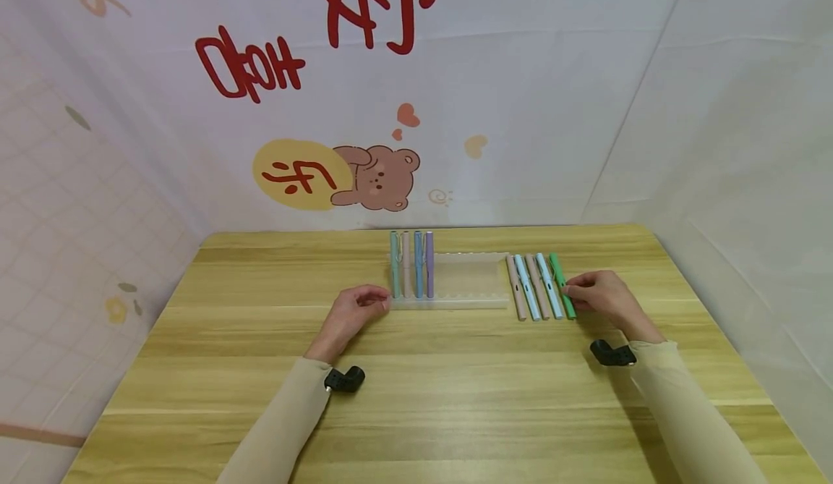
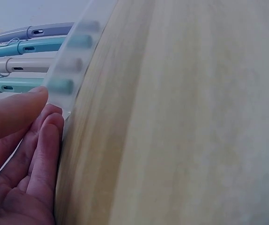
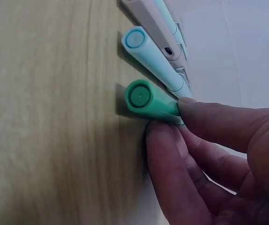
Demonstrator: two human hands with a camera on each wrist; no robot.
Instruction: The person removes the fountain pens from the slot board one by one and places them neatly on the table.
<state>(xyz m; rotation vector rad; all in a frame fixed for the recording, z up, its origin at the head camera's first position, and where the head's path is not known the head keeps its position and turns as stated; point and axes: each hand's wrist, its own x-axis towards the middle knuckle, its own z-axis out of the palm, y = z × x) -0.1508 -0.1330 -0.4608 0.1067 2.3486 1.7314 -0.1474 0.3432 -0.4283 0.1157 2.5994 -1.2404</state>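
At the left end of a clear plastic pen rack (image 1: 471, 303), my left hand (image 1: 354, 315) holds the corner between thumb and fingers. Mint, pinkish-beige, blue and purple pens stand upright in its left part; the mint pen (image 2: 22, 85) is nearest my left thumb. On the right, my right hand (image 1: 601, 296) pinches a green pen (image 3: 146, 98) between thumb and fingers, its end close over the table. This green pen is the rightmost of a row of pens lying side by side, next to a light blue pen (image 1: 549, 289).
Beige pens (image 1: 516, 289) and another light blue pen (image 1: 528, 289) make up the rest of the row, right of the rack. All sits on a wood-grain table (image 1: 416, 397). Behind rises a white printed curtain (image 1: 534, 93), with pale curtains at both sides.
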